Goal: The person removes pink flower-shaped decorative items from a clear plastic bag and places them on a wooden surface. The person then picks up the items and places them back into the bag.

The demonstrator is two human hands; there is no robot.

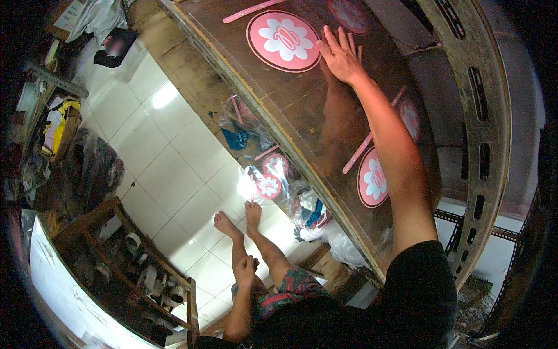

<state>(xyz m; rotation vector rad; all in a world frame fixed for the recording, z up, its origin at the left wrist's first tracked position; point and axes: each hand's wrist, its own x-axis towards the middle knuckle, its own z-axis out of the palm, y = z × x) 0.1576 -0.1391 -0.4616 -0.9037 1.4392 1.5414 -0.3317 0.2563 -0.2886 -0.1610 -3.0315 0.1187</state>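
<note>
A pale tiled floor (168, 134) spreads on the left, and along it runs a long brown counter (314, 128), whose glossy top seems to be covered by a clear film. Flat on this top, near its far end, is a large pink disc motif (283, 41) with a white flower; I cannot tell if it is printed or separate. Another pink disc (373, 177) is partly hidden behind the right forearm. The right hand (343, 58) lies with spread fingers just beside the large motif, grasping nothing. The left hand (247, 266), near the knee, has curled fingers; whether it holds something, I cannot tell. A thin pink strip (253, 11) is beside the large motif. In my judgement, the laying flat looks mostly done here; what is left, this view does not show.
</note>
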